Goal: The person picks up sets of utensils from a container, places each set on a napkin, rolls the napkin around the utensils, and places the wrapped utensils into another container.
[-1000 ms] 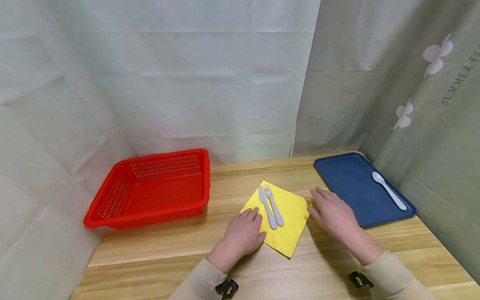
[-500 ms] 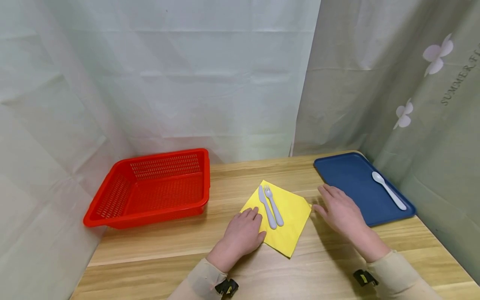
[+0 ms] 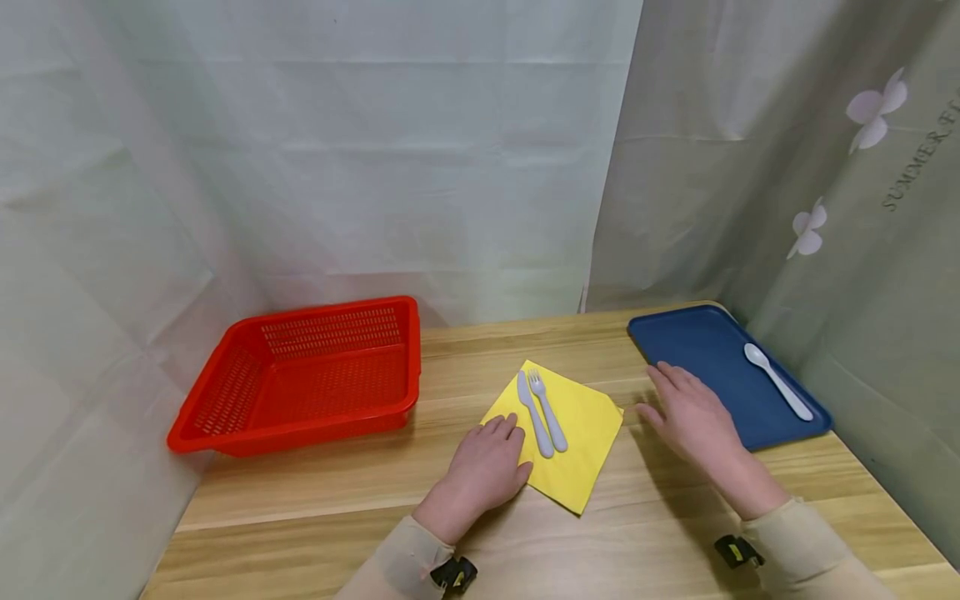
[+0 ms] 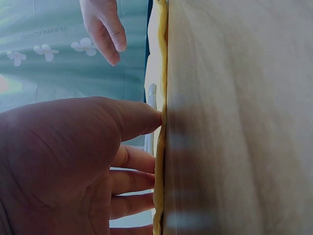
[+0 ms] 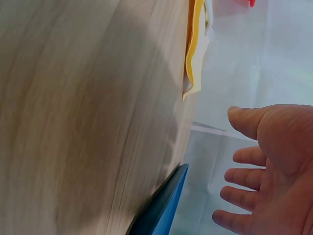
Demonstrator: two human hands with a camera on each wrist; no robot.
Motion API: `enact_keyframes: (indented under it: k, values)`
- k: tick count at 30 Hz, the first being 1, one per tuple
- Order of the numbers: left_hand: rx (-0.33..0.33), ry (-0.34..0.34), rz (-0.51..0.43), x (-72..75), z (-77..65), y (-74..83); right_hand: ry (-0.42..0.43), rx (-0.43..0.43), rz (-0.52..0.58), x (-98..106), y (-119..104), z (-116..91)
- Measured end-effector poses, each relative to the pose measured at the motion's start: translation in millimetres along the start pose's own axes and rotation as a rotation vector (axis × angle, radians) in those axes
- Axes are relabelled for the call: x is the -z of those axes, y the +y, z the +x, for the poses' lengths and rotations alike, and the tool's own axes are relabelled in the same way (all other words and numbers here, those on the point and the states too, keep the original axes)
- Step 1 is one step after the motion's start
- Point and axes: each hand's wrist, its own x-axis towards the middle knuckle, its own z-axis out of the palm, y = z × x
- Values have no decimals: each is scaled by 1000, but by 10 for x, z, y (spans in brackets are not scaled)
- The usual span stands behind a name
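A yellow napkin (image 3: 588, 425) lies folded on the wooden table, turned so one corner points away. On it, side by side, rest a pale grey knife (image 3: 534, 414) and a matching fork (image 3: 548, 411). My left hand (image 3: 486, 462) presses its fingertips on the napkin's left edge; the left wrist view shows thumb and fingers (image 4: 132, 182) touching its top. My right hand (image 3: 693, 417) hovers with relaxed, spread fingers between the napkin and the blue tray (image 3: 705, 358), holding nothing. In the right wrist view the napkin's near corner (image 5: 194, 73) stands apart from that hand.
A red perforated basket (image 3: 300, 425) stands at the left of the table. A white spoon (image 3: 778, 382) lies along the right side of the blue tray. Pale curtains (image 3: 390, 167) hang behind the table and at both sides.
My right hand has let go of the napkin's right corner and drawn away to the right, toward the tray. The left hand, napkin and cutlery stay in place.
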Motion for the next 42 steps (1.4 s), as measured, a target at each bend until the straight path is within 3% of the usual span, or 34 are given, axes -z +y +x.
enact_keyframes:
  k: [23,42]
  values:
    - [10,-17,-15,20,-3,5,-3,-64,-44,53,234,-8]
    - [3,-20,-3,14,-9,0,-72,-141,-42,37,524,-45]
